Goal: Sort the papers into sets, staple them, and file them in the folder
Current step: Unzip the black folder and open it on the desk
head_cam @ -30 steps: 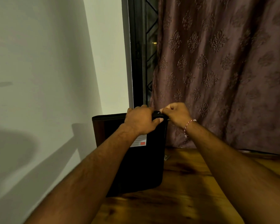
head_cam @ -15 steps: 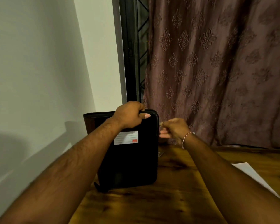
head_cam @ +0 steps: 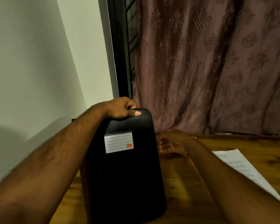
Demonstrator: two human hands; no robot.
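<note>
On the wooden table (head_cam: 192, 199) the black folder (head_cam: 124, 175) stands upright, my left hand (head_cam: 120, 109) gripping its top edge, my right hand (head_cam: 171, 143) curled just right of it, hold unclear, while a paper sheet (head_cam: 242, 165) farther right lies unfiled, so I judge filing unfinished.

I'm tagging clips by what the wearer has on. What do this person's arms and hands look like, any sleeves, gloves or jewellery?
The left forearm and right forearm are bare, no sleeve in view. The left hand and right hand wear no gloves. On the right wrist sits a thin bracelet of red and white thread. No watch shows.
</note>
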